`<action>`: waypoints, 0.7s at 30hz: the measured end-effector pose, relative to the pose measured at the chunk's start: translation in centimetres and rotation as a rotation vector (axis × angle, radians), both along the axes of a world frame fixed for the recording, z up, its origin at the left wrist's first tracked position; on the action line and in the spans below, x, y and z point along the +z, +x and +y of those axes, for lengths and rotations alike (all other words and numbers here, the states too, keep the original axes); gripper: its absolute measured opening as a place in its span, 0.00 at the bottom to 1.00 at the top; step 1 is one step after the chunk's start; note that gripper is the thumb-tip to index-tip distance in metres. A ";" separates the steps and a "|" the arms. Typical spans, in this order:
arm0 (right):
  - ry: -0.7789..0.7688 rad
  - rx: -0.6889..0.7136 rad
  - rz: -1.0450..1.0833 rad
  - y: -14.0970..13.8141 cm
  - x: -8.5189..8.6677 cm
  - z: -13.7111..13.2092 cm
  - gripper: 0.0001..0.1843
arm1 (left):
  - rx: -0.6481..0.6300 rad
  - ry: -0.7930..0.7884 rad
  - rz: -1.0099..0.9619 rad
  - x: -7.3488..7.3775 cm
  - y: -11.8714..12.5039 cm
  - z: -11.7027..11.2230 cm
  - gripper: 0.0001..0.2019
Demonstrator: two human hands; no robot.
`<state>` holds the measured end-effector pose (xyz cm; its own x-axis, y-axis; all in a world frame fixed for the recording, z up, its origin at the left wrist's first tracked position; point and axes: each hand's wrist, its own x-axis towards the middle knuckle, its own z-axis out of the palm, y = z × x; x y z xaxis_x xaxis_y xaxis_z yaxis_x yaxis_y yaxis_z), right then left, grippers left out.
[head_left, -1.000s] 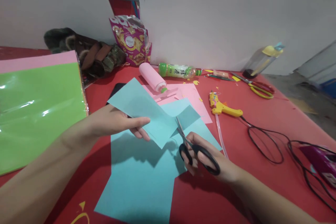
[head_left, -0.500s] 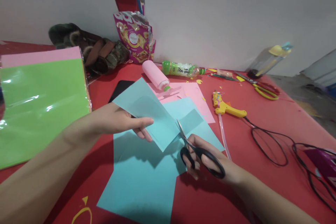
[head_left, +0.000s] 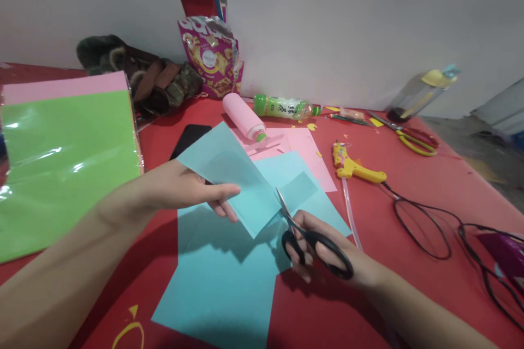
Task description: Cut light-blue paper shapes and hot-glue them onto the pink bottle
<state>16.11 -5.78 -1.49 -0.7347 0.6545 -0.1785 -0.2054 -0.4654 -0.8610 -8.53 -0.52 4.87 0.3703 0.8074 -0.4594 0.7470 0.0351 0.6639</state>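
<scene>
One light-blue rectangular paper sheet (head_left: 231,169), probably light, creasable, best edge-held: left grip (head_left: 190,188) pinching it; right grip (head_left: 335,234) holding black-handled metal scissors (head_left: 310,235).

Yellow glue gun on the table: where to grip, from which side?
Probably mid-handle, from above and the right. The glue gun lies on its side with the slim handle pointing right, away from the nozzle end. Keep clear of the glue stick sticking out toward the wearer and the cord at the handle's end.
</scene>
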 end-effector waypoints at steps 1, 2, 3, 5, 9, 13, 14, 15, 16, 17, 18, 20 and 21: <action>0.003 0.001 0.000 0.0 0.0 0.0 0.23 | 0.000 0.002 0.001 0.0 0.0 0.0 0.18; 0.006 0.001 0.000 0.0 0.0 0.0 0.23 | 0.001 0.004 0.001 0.0 -0.1 0.0 0.18; 0.005 0.001 -0.001 0.0 0.0 0.1 0.23 | 0.000 0.004 0.000 0.0 -0.1 0.0 0.18; 0.005 0.002 0.004 0.0 0.0 0.1 0.23 | -0.009 0.001 -0.004 -0.1 -0.2 0.0 0.17; 0.008 0.013 0.013 0.0 0.0 0.2 0.23 | -0.004 0.020 -0.012 -0.1 -0.1 0.0 0.17; 0.011 0.008 0.005 0.0 0.0 0.1 0.23 | 0.011 0.025 -0.003 -0.1 0.0 -0.1 0.18; 0.013 0.008 0.001 0.0 0.0 0.1 0.23 | 0.011 0.025 0.004 -0.1 0.0 -0.1 0.18; 0.012 0.009 -0.005 0.0 0.1 0.1 0.23 | 0.007 0.026 0.010 -0.1 0.0 0.0 0.18; 0.013 0.009 -0.010 0.0 0.1 0.1 0.23 | 0.004 0.028 0.010 -0.1 0.0 0.0 0.18; 0.013 0.010 -0.015 0.0 0.1 0.0 0.23 | 0.002 0.028 0.007 -0.1 0.0 0.0 0.17; 0.014 0.012 -0.018 0.0 0.1 0.0 0.23 | 0.002 0.029 0.002 -0.1 0.0 0.0 0.17; 0.015 0.014 -0.020 0.0 0.2 0.1 0.23 | 0.001 0.024 -0.003 -0.1 0.0 0.0 0.17; 0.019 0.015 -0.018 0.0 0.2 0.1 0.23 | 0.002 0.021 -0.003 -0.2 -0.1 0.0 0.17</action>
